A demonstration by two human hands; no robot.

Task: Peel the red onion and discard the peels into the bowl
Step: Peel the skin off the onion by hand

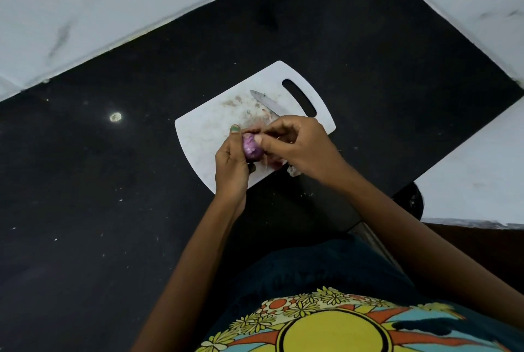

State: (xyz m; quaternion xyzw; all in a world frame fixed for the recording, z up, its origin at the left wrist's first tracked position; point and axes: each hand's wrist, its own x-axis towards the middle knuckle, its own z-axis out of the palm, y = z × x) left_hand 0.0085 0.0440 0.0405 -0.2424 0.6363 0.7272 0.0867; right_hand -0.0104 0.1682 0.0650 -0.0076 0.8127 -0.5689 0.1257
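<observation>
A small red onion (251, 149) with purple flesh showing is held above the near part of a white cutting board (204, 136). My left hand (231, 163) grips it from the left, thumb up along its side. My right hand (295, 144) meets it from the right, and its thumb and fingertips pinch at the onion's top. Loose pale peels (276, 164) lie on the board under my right hand. No bowl is in view.
A knife (268, 102) lies on the board's far part, blade pointing away to the left, its handle hidden by my right hand. The board sits on a black countertop (113, 181) bounded by white tiled walls (85, 5) behind and at right.
</observation>
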